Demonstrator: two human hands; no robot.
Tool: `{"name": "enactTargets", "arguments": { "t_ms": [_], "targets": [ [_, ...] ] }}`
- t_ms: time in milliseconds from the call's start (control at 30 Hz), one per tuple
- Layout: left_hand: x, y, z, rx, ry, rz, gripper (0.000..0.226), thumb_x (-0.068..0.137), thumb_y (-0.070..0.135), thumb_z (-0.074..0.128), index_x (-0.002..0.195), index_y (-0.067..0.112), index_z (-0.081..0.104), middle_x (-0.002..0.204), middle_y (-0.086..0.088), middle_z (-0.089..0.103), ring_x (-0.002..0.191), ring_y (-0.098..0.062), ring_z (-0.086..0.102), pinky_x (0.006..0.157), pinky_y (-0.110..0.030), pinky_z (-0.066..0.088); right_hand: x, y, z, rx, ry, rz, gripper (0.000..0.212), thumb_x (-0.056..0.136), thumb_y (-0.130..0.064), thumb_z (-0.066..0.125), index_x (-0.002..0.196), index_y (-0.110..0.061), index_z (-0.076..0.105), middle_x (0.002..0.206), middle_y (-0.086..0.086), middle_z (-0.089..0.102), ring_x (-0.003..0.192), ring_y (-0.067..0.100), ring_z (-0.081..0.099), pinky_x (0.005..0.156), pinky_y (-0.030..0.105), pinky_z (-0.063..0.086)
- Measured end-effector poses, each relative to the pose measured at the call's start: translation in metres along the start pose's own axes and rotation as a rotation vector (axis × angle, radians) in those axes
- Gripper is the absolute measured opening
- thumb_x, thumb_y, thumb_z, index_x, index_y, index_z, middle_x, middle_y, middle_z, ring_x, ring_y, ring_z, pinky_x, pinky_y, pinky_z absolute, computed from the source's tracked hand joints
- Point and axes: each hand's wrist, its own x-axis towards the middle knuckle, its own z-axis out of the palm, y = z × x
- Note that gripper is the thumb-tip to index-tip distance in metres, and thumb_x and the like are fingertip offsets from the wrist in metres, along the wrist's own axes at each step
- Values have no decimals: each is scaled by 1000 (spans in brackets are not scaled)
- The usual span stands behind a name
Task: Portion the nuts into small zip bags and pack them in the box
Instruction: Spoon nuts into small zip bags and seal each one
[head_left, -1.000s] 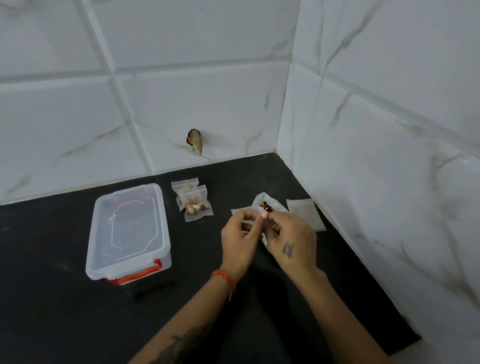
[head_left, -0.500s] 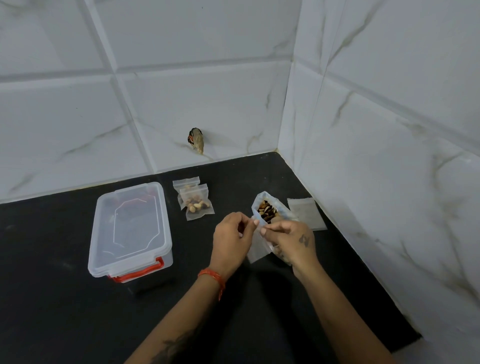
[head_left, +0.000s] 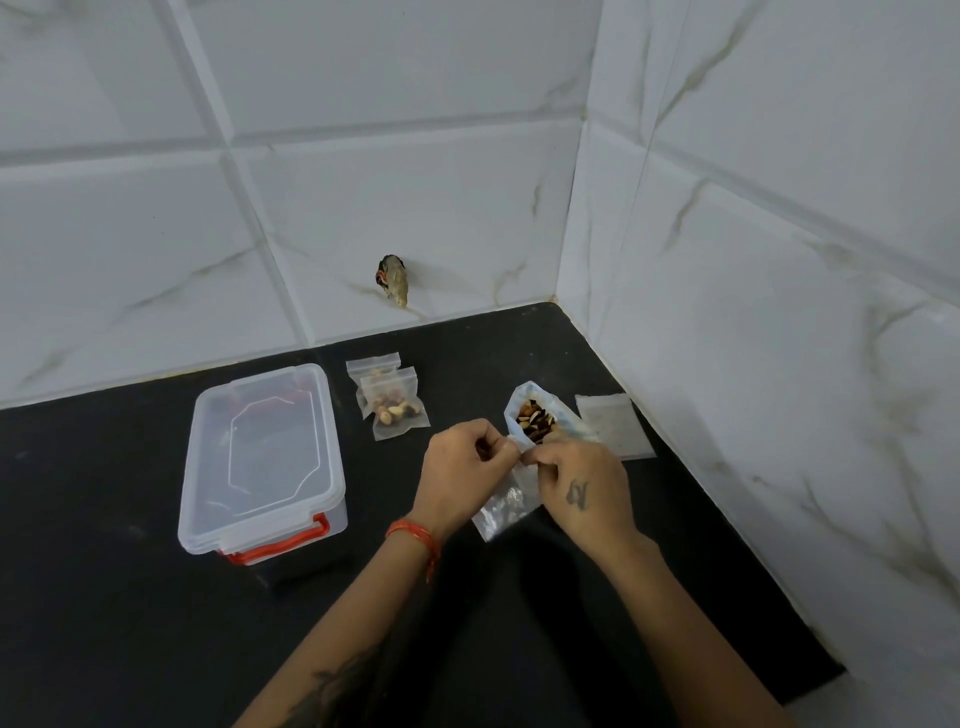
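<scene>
head cam, only view: both hands meet over the black counter (head_left: 130, 623) near the corner. left hand (head_left: 462, 478) has fingers curled, pinching the top edge of an empty zip bag (head_left: 501, 512), which hangs down btw the two hands. right hand (head_left: 582, 488) pinches the same edge from the other side, fingers bent in tight. looks like they're prying the mouth open, tho i can't tell if the zip has parted yet.

nut bag (head_left: 535, 418) stands open just behind the right hand, touching or nearly, mixed nuts showing at the top. two filled bags (head_left: 392, 400) lie overlapped to the left of that, near the box (head_left: 262, 457), which sits w/ lid on and red latch facing the person. one more flat bag (head_left: 615, 426) lies by the right wall.

what could go wrong imo: nut bag is upright, soft and right by the knuckles, so a tug on the zip could knock it over and spill nuts across the counter. thin slick plastic could also slip out of the pinch. box lid isn't off yet, so packing needs that done first.
</scene>
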Motion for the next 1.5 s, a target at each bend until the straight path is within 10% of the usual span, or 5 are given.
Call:
{"name": "enactTargets", "arguments": {
  "t_ms": [133, 267, 733, 1000, 1500],
  "targets": [
    [-3, -14, -5, 176, -40, 298, 61, 71, 65, 61, 114, 23, 55, 115, 10, 50, 104, -1, 49, 88, -13, 41, 6, 1, -10, 170, -41, 80, 15, 89, -20, 60, 98, -19, 72, 97, -5, 69, 84, 2, 58, 76, 14, 45],
    [-2, -24, -4, 327, -221, 336, 105, 61, 73, 64, 147, 30, 20, 153, 6, 22, 136, -7, 25, 111, -29, 21, 12, 5, -14, 338, -76, 166, 10, 82, -16, 69, 86, -25, 69, 88, -7, 69, 79, -1, 61, 72, 12, 46],
    [2, -32, -1, 401, -191, 403, 81, 75, 65, 46, 143, 24, 32, 147, 2, 40, 142, -12, 23, 116, -31, -2, 13, 6, -18, 256, -141, 94, 27, 80, -23, 71, 108, -21, 70, 107, -6, 67, 98, 6, 61, 90, 27, 49],
    [2, -29, 7, 395, -208, 414, 93, 68, 75, 48, 143, 23, 32, 149, 4, 37, 142, -7, 15, 119, -36, -3, 14, 3, -8, 169, -250, 116, 7, 87, -18, 64, 90, -16, 69, 71, -16, 56, 61, 0, 59, 58, 9, 45],
    [1, -37, 8, 321, -105, 509, 82, 71, 61, 63, 138, 18, 42, 132, 3, 52, 124, -3, 42, 118, -34, 10, 13, 2, -17, 273, -260, 145, 27, 80, -25, 72, 67, -41, 54, 67, -16, 59, 50, -3, 59, 50, 8, 42]
  ]
}}
